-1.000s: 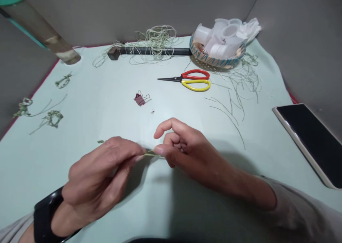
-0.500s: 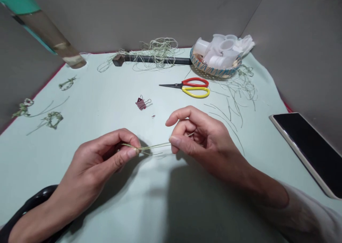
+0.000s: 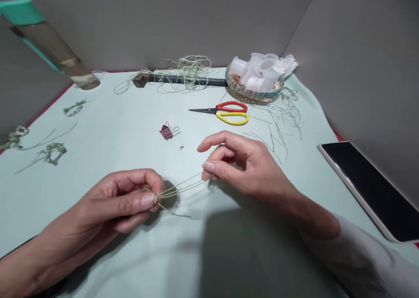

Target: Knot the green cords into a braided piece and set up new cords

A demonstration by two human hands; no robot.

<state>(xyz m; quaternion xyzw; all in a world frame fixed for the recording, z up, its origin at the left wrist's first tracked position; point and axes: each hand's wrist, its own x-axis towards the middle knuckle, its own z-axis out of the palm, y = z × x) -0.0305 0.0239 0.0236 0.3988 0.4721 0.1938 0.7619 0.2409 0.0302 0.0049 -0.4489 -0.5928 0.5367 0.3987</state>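
Several thin green cords run taut between my two hands, low in the middle of the view. My left hand pinches one end of them between thumb and forefinger, where a small loop shows above the fingers. A loose cord end trails to the right below that pinch. Higher and to the right, my right hand grips the other end between its thumb and curled fingers, the forefinger lifted and bent. Beyond the hands lie a dark red binder clip and scissors with red and yellow handles.
A basket of white spools stands at the back, beside a dark bar draped with tangled cord. A bottle and knotted cord pieces are left; a phone lies right.
My left hand has moved down and left and turned. The cords now fan apart and slant upward to my right hand. The whole view has shifted slightly.
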